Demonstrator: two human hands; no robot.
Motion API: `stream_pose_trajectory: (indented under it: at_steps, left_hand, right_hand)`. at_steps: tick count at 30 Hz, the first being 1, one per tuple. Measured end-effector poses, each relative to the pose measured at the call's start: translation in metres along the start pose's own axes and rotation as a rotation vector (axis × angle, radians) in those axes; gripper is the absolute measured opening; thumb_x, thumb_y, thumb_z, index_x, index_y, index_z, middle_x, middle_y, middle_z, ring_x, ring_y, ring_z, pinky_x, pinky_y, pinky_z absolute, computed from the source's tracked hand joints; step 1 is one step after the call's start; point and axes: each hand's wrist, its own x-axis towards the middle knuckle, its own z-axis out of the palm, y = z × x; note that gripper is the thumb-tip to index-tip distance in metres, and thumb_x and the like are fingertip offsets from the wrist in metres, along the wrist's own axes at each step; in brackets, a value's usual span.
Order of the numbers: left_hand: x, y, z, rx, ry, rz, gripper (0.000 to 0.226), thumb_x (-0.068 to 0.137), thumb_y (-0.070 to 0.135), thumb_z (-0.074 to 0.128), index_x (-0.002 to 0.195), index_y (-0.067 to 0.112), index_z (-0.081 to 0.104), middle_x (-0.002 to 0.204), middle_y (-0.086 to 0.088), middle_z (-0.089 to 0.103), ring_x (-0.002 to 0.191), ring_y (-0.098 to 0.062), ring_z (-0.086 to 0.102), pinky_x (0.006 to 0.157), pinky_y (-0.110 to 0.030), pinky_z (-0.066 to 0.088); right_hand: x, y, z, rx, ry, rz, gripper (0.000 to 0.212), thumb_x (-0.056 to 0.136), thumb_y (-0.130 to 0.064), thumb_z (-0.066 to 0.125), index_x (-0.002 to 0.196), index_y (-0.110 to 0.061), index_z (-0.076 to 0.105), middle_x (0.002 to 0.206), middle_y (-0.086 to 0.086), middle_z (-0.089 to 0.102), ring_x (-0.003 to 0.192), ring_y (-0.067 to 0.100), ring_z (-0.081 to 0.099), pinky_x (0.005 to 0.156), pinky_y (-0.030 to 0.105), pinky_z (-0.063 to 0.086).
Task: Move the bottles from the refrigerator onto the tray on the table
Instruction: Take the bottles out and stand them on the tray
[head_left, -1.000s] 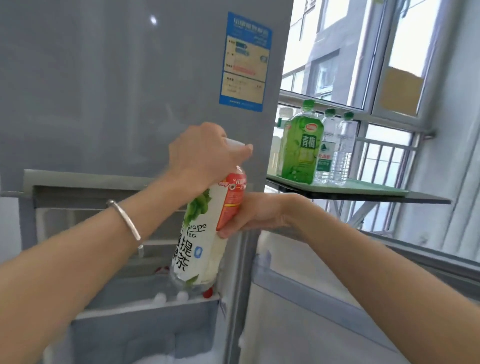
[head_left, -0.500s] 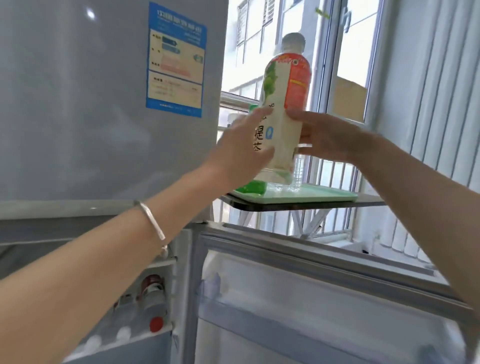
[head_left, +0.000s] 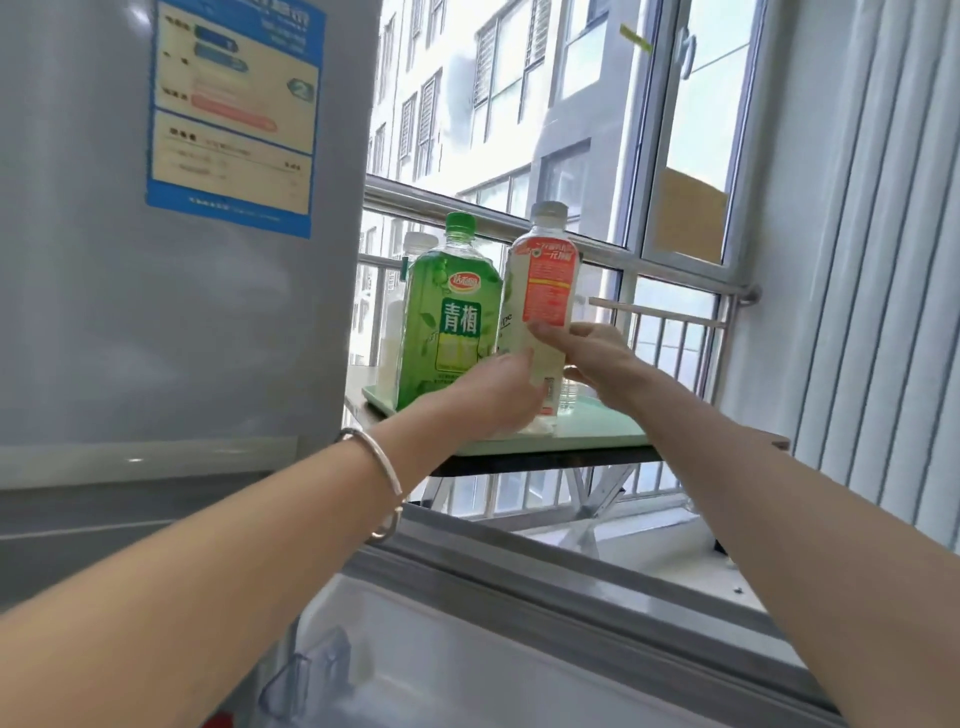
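Both bare forearms reach forward past the grey refrigerator (head_left: 156, 291) towards the window (head_left: 675, 156), and the two hands meet on one white plastic bottle with an orange-red label panel (head_left: 543, 291). The left hand (head_left: 488, 400), with a silver bangle (head_left: 375, 460) on its wrist, comes in low. Its grip is wrapped round the bottle's lower part, knuckles towards the camera and fingertips on the front near the base. The right hand (head_left: 597, 358) comes from the other side a little higher, its grip clasping the bottle with the thumb laid across the front just under the orange-red panel and the fingers behind. The bottle stands nearly upright, its base down at the pale green plastic tray (head_left: 602, 431) on the dark worktop (head_left: 545, 463); the left hand hides the contact. Just beside it on the left, on the same tray, stands a green plastic bottle with a green cap (head_left: 449, 312), whose label reads "青梅" in white below a red oval logo too blurred to read. The held bottle shows the letters "pe" at the label's left edge, a barcode near the base, and small print that cannot be read. A white-capped pale bottle (head_left: 418, 244) stands behind the green one, and a clear bottle (head_left: 569, 392) shows behind the right hand. A blue-bordered sticker (head_left: 234, 114) on the refrigerator carries blurred Chinese print.
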Motion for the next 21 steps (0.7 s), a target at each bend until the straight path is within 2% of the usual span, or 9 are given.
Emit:
stream_pose_trajectory:
  at_steps: [4, 7, 8, 10, 12, 14, 16, 18, 21]
  left_hand:
    - [0.003, 0.0, 0.001, -0.045, 0.028, -0.026, 0.045, 0.102, 0.026, 0.036, 0.138, 0.0, 0.043, 0.141, -0.02, 0.049, 0.128, -0.033, 0.048, 0.103, -0.038, 0.039]
    - [-0.002, 0.002, 0.002, -0.098, 0.044, -0.011, 0.044, 0.102, 0.023, 0.038, 0.138, -0.001, 0.044, 0.143, -0.018, 0.048, 0.13, -0.031, 0.046, 0.106, -0.037, 0.037]
    - [-0.005, 0.002, 0.001, -0.13, 0.055, -0.001, 0.043, 0.102, 0.022, 0.039, 0.139, 0.002, 0.044, 0.143, -0.016, 0.047, 0.129, -0.028, 0.047, 0.105, -0.035, 0.038]
    - [-0.016, 0.0, -0.004, -0.178, 0.098, 0.021, 0.041, 0.1, 0.02, 0.043, 0.138, 0.004, 0.045, 0.14, -0.013, 0.051, 0.122, -0.026, 0.052, 0.098, -0.031, 0.042]
    - [-0.03, -0.005, -0.014, -0.203, 0.143, 0.051, 0.039, 0.099, 0.017, 0.045, 0.136, 0.004, 0.047, 0.134, -0.013, 0.056, 0.11, -0.026, 0.059, 0.09, -0.03, 0.049]
    - [-0.048, -0.012, -0.027, -0.215, 0.187, 0.059, 0.034, 0.098, 0.016, 0.046, 0.13, 0.005, 0.052, 0.125, -0.013, 0.062, 0.098, -0.023, 0.062, 0.086, -0.032, 0.053]
    - [-0.068, -0.02, -0.04, -0.213, 0.215, 0.031, 0.031, 0.097, 0.019, 0.047, 0.125, 0.009, 0.056, 0.116, -0.011, 0.065, 0.093, -0.022, 0.065, 0.086, -0.037, 0.056]
    - [-0.09, -0.034, -0.053, -0.191, 0.243, -0.009, 0.031, 0.093, 0.017, 0.047, 0.12, 0.01, 0.06, 0.108, -0.011, 0.067, 0.092, -0.026, 0.066, 0.084, -0.04, 0.056]
    - [-0.128, -0.062, -0.069, -0.136, 0.267, -0.099, 0.027, 0.087, 0.015, 0.047, 0.108, 0.007, 0.063, 0.097, -0.013, 0.071, 0.089, -0.03, 0.068, 0.08, -0.04, 0.057]
  right_hand:
    - [0.007, 0.003, 0.005, -0.023, -0.037, 0.008, 0.06, 0.079, -0.042, 0.074, 0.124, -0.005, 0.061, 0.119, 0.007, 0.069, 0.11, 0.026, 0.064, 0.103, 0.045, 0.047]
    - [0.002, 0.002, 0.008, -0.057, -0.013, 0.035, 0.075, 0.081, -0.047, 0.071, 0.138, -0.006, 0.046, 0.132, 0.004, 0.058, 0.117, 0.025, 0.057, 0.103, 0.042, 0.045]
    - [-0.002, 0.001, 0.011, -0.081, 0.056, 0.026, 0.078, 0.081, -0.048, 0.07, 0.14, -0.006, 0.042, 0.128, 0.002, 0.056, 0.113, 0.023, 0.056, 0.097, 0.038, 0.046]
    - [-0.013, -0.003, 0.017, -0.154, 0.314, -0.065, 0.061, 0.085, -0.045, 0.067, 0.129, -0.008, 0.048, 0.109, 0.002, 0.056, 0.094, 0.019, 0.056, 0.079, 0.03, 0.045]
    - [-0.028, -0.013, 0.026, -0.208, 0.496, -0.229, 0.031, 0.088, -0.035, 0.063, 0.105, -0.01, 0.059, 0.089, -0.001, 0.063, 0.079, 0.018, 0.061, 0.063, 0.022, 0.045]
    - [-0.048, -0.027, 0.047, -0.242, 0.44, -0.343, 0.012, 0.09, -0.02, 0.058, 0.089, -0.009, 0.062, 0.076, 0.002, 0.064, 0.07, 0.02, 0.063, 0.057, 0.022, 0.048]
    - [-0.065, -0.038, 0.075, -0.321, 0.318, -0.38, 0.011, 0.087, -0.013, 0.058, 0.084, -0.005, 0.065, 0.077, 0.011, 0.068, 0.07, 0.026, 0.065, 0.061, 0.033, 0.053]
    - [-0.08, -0.048, 0.109, -0.366, 0.215, -0.404, 0.012, 0.085, -0.014, 0.06, 0.082, -0.004, 0.066, 0.077, 0.013, 0.069, 0.072, 0.027, 0.064, 0.066, 0.037, 0.051]
    - [-0.096, -0.057, 0.158, -0.392, 0.163, -0.403, 0.01, 0.083, -0.016, 0.061, 0.075, -0.011, 0.065, 0.068, 0.003, 0.063, 0.066, 0.019, 0.058, 0.06, 0.027, 0.044]
